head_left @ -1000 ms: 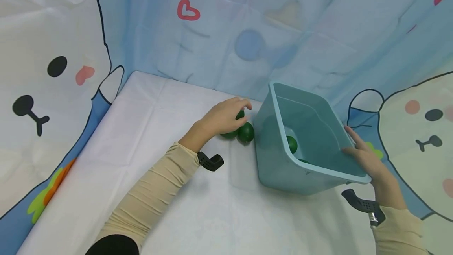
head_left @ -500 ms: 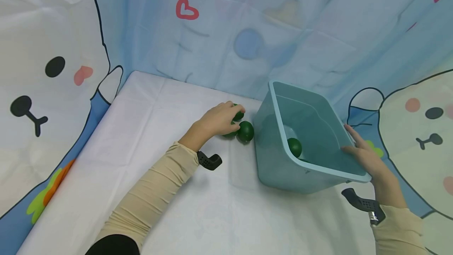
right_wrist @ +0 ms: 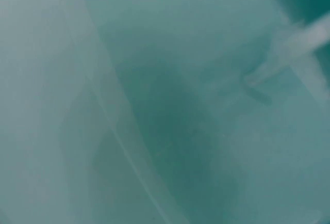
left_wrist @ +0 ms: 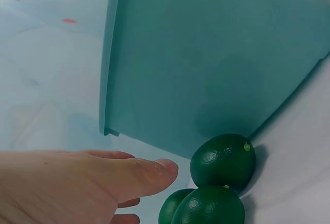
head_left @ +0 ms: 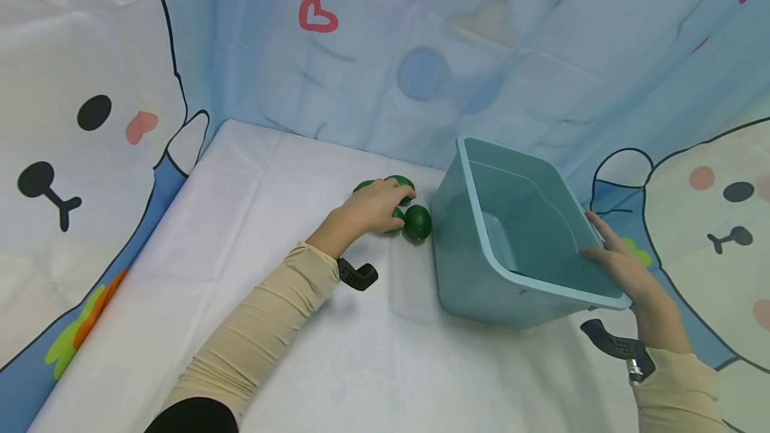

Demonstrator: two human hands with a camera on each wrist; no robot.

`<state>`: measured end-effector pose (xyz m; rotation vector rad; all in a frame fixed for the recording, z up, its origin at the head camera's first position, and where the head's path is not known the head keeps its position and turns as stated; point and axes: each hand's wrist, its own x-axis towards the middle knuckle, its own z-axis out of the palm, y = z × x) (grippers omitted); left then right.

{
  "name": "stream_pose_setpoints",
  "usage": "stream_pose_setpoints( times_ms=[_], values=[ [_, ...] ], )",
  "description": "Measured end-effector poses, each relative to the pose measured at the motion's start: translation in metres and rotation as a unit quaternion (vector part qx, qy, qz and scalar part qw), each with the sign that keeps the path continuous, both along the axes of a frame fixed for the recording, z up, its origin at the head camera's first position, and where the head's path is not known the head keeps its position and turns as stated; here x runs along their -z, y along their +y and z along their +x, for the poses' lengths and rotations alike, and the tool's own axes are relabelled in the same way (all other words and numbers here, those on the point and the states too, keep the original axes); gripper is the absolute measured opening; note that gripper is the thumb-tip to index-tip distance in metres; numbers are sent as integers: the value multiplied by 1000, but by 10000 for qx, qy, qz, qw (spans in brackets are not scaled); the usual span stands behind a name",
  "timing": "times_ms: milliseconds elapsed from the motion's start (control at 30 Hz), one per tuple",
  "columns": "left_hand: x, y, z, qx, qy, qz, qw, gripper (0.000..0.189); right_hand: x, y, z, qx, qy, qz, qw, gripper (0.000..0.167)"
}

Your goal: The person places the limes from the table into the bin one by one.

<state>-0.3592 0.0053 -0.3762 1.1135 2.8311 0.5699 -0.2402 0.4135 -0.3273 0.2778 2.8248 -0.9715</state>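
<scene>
In the head view my left hand (head_left: 374,207) is over a cluster of several dark green, glossy limes on the white cloth, its fingers partly hiding them. One lime (head_left: 418,222) lies to its right, another (head_left: 400,186) beyond the fingers. In the left wrist view the thumb (left_wrist: 149,176) is extended, apart from the nearest lime (left_wrist: 223,162). My right hand (head_left: 622,266) grips the right rim of a tilted teal plastic bin (head_left: 481,286), thumb inside. Only a green sliver (head_left: 517,272) shows inside; the near wall hides the rest. The right wrist view is blurred teal plastic.
The bin stands just right of the limes. A white cloth (head_left: 337,353) covers the tabletop. Printed fabric (head_left: 361,85) with cartoon figures hangs at the back and both sides.
My left hand has lowered slightly and moved left over the limes; another lime now shows behind it. A lime inside the bin has rolled out of sight. The right hand keeps its hold.
</scene>
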Motion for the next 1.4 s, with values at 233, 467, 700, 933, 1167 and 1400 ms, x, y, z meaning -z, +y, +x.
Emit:
stream_pose_setpoints(
  times_ms=[233, 467, 700, 933, 1167, 1400],
  values=[
    [2, 2, 1, 69, -76, -20, 9999, 55, 0, -1, 1, 10, 3, -8, 10000, 69],
    [5, 3, 0, 36, -121, -58, 9999, 56, 0, 0, 0, -6, 6, -5, 10000, 69],
    [8, 4, -2, -1, -102, -134, 9999, 58, 1, 1, 0, -46, 30, 6, 10000, 68],
    [11, 4, -4, -105, -194, -144, 9997, 60, 1, 2, -1, -63, 42, -6, 10000, 69],
    [13, 4, -4, -90, -256, -281, 9992, 58, 1, 1, -1, -22, 26, -59, 10000, 68],
    [14, 4, -3, -90, -216, -308, 9993, 56, 1, 1, -1, -43, 48, -15, 10000, 68]
  ],
)
